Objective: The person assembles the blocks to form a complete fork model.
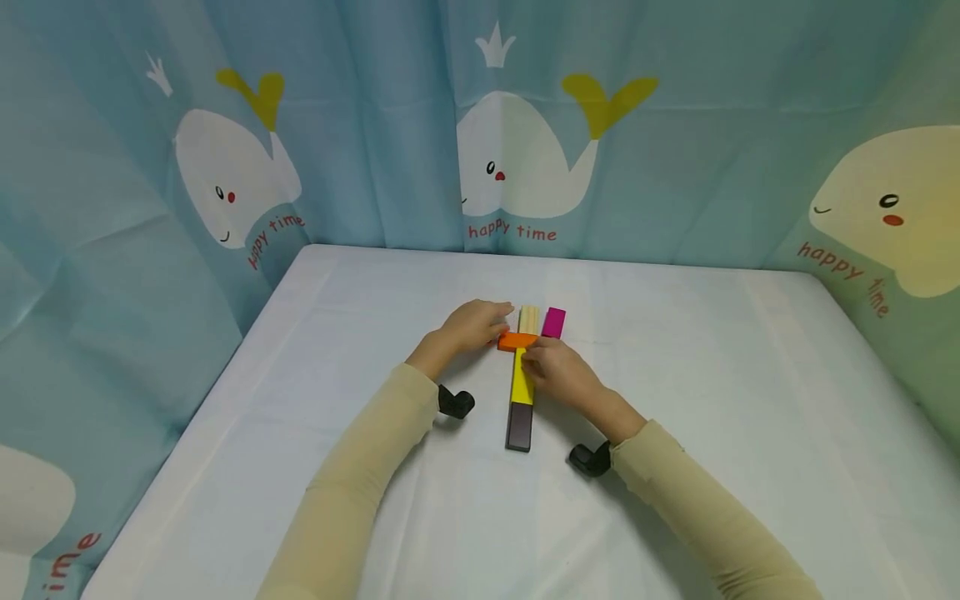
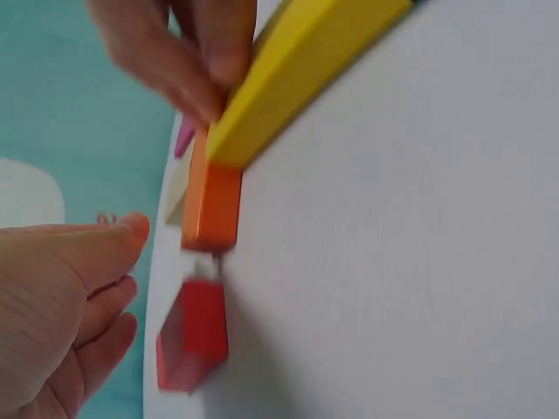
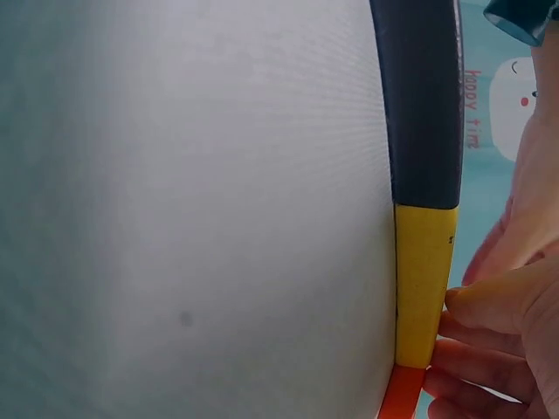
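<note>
My right hand (image 1: 558, 371) touches the right side of a yellow block (image 1: 522, 379) where it meets an orange block (image 1: 513, 341); thumb and fingers show on that same side in the right wrist view. The orange block lies crosswise at the yellow one's far end. A dark block (image 1: 519, 427) continues the row at the near end. My left hand (image 1: 474, 323) hovers left of the orange block, fingers loosely bent with nothing between them. A red block (image 2: 205, 323) stands beside its fingertips in the left wrist view, just off the orange end.
Pale wooden pieces (image 1: 528, 319) lie beyond the orange block, with a magenta block (image 1: 553, 322) to their right. All rest on a white-covered table (image 1: 720, 400). A blue whale-print curtain (image 1: 397, 125) hangs behind and at the sides. Black camera mounts (image 1: 456, 403) stick out at both wrists.
</note>
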### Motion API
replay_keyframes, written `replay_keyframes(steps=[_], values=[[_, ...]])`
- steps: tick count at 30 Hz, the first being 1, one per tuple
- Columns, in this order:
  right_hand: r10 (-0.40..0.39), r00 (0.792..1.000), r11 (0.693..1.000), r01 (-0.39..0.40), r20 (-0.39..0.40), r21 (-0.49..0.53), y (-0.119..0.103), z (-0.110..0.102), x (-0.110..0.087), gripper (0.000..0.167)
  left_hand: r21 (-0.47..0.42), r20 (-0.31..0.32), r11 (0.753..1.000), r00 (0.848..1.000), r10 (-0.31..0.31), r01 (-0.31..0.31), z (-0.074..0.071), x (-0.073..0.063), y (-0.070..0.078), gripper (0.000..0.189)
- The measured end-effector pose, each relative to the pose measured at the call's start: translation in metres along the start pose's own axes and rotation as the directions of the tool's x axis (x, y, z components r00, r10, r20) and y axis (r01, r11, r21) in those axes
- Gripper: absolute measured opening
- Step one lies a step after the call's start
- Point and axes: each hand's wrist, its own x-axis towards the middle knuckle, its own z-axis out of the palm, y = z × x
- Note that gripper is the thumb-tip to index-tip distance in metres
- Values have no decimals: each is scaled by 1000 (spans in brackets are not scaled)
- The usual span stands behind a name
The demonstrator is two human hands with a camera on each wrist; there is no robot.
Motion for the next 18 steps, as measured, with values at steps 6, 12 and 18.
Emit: replay_keyframes(steps=[6,12,18], values=[[16,1000,1000,-16,-1,-10,-1,0,1,9,-15,-3,1000,1000,-24,24,-5,-11,-18,46],[20,1000,1000,-20,8,-9,-3,-1,1,10,-19,-10,998,998,-66,66,-10,-24,-32,48],[17,1000,1000,-17,1,3,-4,0,1,11,-57,-5,995,996,-85,85,-7,-37,-43,51]])
